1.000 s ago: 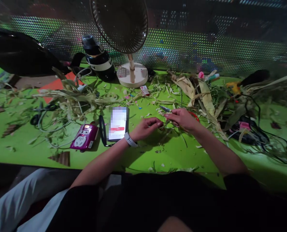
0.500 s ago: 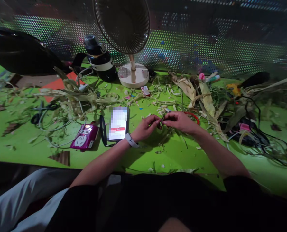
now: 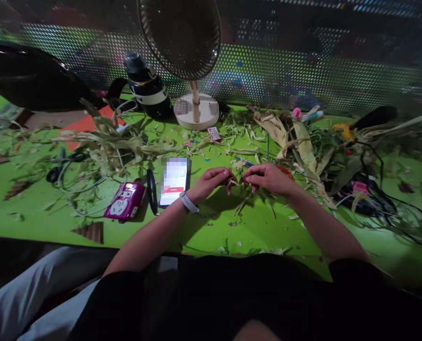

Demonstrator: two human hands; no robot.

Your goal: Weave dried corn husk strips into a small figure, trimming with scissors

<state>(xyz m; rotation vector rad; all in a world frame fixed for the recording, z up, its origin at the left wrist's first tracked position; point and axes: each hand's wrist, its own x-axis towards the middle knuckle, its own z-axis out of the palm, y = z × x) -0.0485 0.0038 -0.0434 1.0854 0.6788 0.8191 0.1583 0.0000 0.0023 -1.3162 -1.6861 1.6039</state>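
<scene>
My left hand (image 3: 213,183) is closed in a pinch over the green table (image 3: 211,237), with a small pale strip of corn husk (image 3: 233,182) at its fingertips. Just across a narrow gap, my right hand (image 3: 266,178) is pinched too; a thin greenish scrap seems to be at its fingertips, too small to name. Behind the right hand lies a tool with a red handle (image 3: 285,171), mostly hidden. Loose shreds (image 3: 244,201) lie under both hands. Left of my left wrist, a phone (image 3: 174,182) with a lit screen rests on the table.
A purple power socket (image 3: 125,202) with a white cable sits at left, near black scissors (image 3: 64,166). Dried corn husks (image 3: 305,147) are piled right and left. At the back stand a fan (image 3: 196,111) and a black bottle (image 3: 149,90). Black cables (image 3: 377,201) tangle at right.
My hands have come apart from where their fingertips met. The left has shifted slightly left, the right slightly right, and a pale strip now shows at the left fingertips.
</scene>
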